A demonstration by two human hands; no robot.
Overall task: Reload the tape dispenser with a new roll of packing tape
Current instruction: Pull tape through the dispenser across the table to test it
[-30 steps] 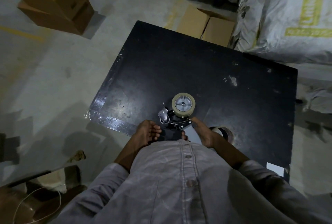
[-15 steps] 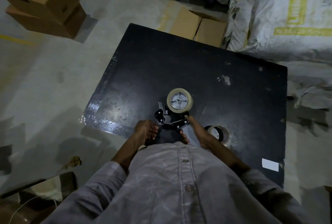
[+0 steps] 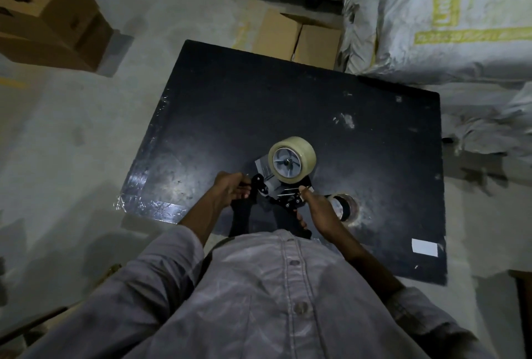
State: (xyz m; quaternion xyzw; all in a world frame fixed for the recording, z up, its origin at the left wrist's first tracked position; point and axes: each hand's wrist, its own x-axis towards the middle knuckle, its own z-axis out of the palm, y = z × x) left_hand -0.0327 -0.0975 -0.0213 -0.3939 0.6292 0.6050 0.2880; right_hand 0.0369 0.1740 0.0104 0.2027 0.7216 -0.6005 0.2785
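Up comes the tape dispenser (image 3: 283, 188) off the black table (image 3: 230, 105), left hand (image 3: 230, 190) clamped on its front end, right hand (image 3: 312, 203) pinching its frame, new roll (image 3: 292, 160) seated on the hub, so threading looks next.

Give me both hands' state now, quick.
Left hand: closed on the tape dispenser, front end.
Right hand: closed on the same dispenser, rear frame.

You have the black tape dispenser (image 3: 280, 194) over the near table edge, a full clear roll (image 3: 292, 160) seated on its hub.
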